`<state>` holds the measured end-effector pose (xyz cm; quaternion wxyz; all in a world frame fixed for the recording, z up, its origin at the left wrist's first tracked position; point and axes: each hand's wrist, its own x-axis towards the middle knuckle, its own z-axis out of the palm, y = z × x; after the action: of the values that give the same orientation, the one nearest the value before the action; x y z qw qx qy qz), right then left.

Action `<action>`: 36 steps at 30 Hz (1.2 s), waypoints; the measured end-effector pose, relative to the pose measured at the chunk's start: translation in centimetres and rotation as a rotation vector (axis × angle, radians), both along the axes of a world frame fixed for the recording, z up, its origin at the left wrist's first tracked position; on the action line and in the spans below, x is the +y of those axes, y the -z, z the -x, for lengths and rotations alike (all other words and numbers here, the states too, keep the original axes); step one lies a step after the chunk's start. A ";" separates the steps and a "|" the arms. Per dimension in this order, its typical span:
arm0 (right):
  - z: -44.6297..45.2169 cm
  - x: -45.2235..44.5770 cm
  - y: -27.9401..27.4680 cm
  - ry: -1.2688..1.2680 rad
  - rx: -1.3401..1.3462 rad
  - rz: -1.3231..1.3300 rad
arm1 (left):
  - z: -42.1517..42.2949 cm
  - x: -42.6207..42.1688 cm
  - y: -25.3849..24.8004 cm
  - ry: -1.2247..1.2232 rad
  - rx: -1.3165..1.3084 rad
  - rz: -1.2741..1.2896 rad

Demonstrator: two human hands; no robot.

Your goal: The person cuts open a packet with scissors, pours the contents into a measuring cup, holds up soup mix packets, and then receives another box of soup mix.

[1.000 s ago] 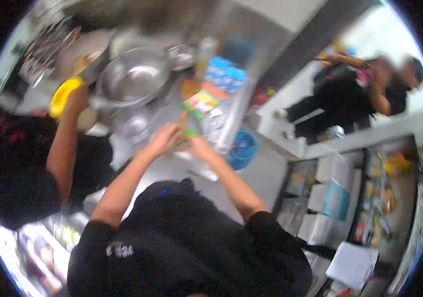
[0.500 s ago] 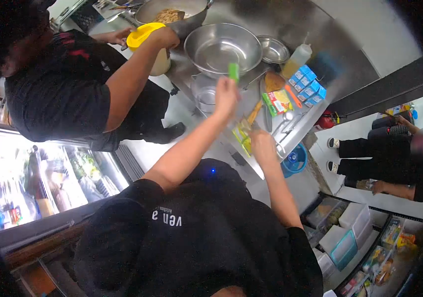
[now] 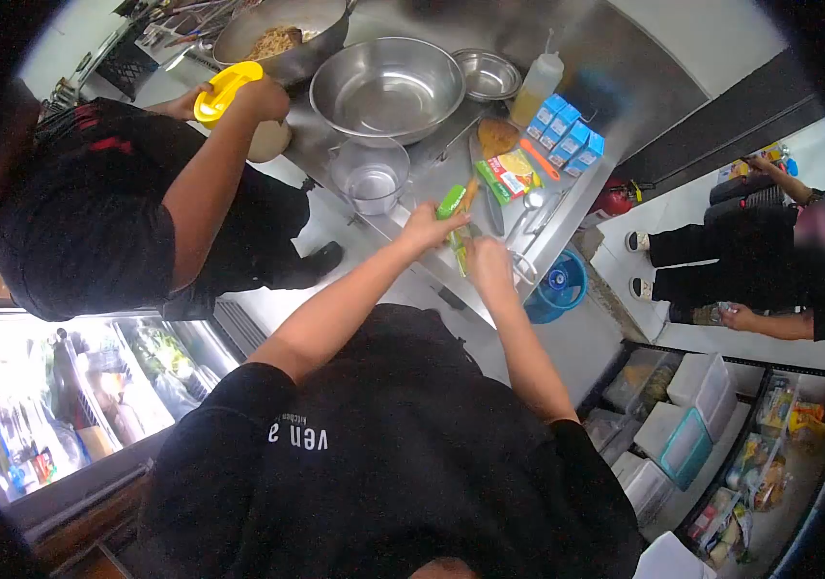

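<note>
My left hand (image 3: 429,228) is closed around a small bright green item with white lettering (image 3: 451,202), whose exact kind I cannot make out. Just to its right, my right hand (image 3: 489,263) is closed at a yellow-green packet (image 3: 460,253) by the counter's front edge, its fingers partly hidden. Beyond the hands lie a green and red food packet with a yellow picture (image 3: 509,176), a knife (image 3: 491,207) and an orange-handled utensil (image 3: 540,160). A clear bowl (image 3: 371,179) stands left of my hands.
A large steel bowl (image 3: 388,92), a smaller one (image 3: 487,75), a squeeze bottle (image 3: 538,87) and blue cartons (image 3: 567,135) stand farther back. At left a co-worker (image 3: 103,207) holds a yellow-rimmed container (image 3: 229,92). An open lit fridge (image 3: 94,396) is lower left; another person stands right.
My left hand has come down toward my right hand with the green item. The co-worker's container has shifted slightly left as the whole view moved.
</note>
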<state>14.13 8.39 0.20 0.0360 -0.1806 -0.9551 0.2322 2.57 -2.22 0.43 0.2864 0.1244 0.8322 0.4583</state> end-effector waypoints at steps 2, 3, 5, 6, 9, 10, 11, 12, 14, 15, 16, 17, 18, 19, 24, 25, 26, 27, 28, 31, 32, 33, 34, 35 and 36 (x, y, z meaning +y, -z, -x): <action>-0.2 -0.8 1.1 -0.024 -0.025 -0.013 | 0.2 -0.1 0.5 0.054 -0.147 -0.067; -0.2 -1.2 1.9 0.005 -0.004 0.046 | 0.4 -0.1 1.2 0.053 -0.147 -0.065; -0.3 -1.1 3.2 0.031 0.013 0.111 | 0.7 -0.3 2.7 0.065 -0.209 -0.054; -0.5 -1.0 2.6 -0.005 -0.004 0.148 | 0.7 -0.4 2.8 0.066 -0.214 -0.046; -0.9 0.2 1.4 -0.025 -0.067 0.281 | 0.5 -0.5 3.3 0.134 -0.197 -0.060; -0.9 0.8 1.4 -0.021 -0.104 0.368 | 0.5 -0.7 3.6 0.129 -0.192 -0.074; -1.1 1.3 1.9 -0.015 -0.108 0.367 | 0.5 -0.7 3.9 0.122 -0.186 -0.091; -1.2 1.6 2.4 -0.021 -0.119 0.460 | 0.4 -0.8 3.4 0.125 -0.189 -0.092; -1.5 2.2 3.3 -0.028 -0.127 0.553 | 0.4 -1.0 2.5 0.130 -0.142 -0.074; -1.6 2.4 3.2 0.000 -0.146 0.626 | 0.6 -1.1 2.7 0.130 -0.142 -0.074; -1.7 2.6 3.2 0.028 -0.165 0.699 | 0.7 -1.2 2.9 0.168 -0.072 -0.023; -1.9 2.8 3.5 0.030 -0.166 0.700 | 0.8 -1.3 3.2 0.206 -0.002 0.029; -2.0 2.8 3.7 0.028 -0.136 0.743 | 0.9 -1.3 3.4 0.208 -0.003 0.030; -2.2 2.8 3.9 0.027 -0.107 0.787 | 0.9 -1.3 3.6 0.232 0.032 0.013; -2.1 2.9 3.0 -0.092 0.019 0.498 | 0.7 -1.7 3.2 0.228 0.033 0.011; -2.1 2.9 2.9 -0.160 0.106 0.299 | 0.7 -1.7 3.3 0.267 0.110 0.022; -1.9 2.8 3.0 -0.161 0.106 0.299 | 0.6 -1.6 3.4 0.309 0.188 0.030; -1.8 2.5 3.0 -0.150 0.167 0.234 | 0.0 -1.3 3.2 0.309 0.188 0.029; -1.7 2.2 3.0 -0.140 0.227 0.169 | -1.0 -0.9 3.0 0.228 0.279 0.078; -1.4 1.2 2.5 -0.115 0.297 0.178 | -2.2 0.0 4.0 0.103 0.400 0.116; -1.5 1.4 2.5 -0.112 0.298 0.178 | -2.3 0.2 4.6 0.063 0.430 0.104; -1.6 1.7 2.5 -0.045 0.269 0.194 | -2.3 0.1 4.1 0.067 0.431 0.103; -1.8 1.9 2.4 0.023 0.238 0.211 | -2.2 -0.2 2.9 0.134 0.407 0.079; -2.0 2.3 2.3 0.029 0.237 0.211 | -2.1 -0.4 1.8 0.200 0.384 0.054; -2.1 2.8 2.1 0.062 0.247 0.186 | -1.9 -0.5 1.0 0.204 0.384 0.053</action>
<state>16.26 11.22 -1.91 0.1433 -0.1825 -0.9118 0.3389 4.48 -2.75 -0.55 0.1710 0.2855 0.8661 0.3730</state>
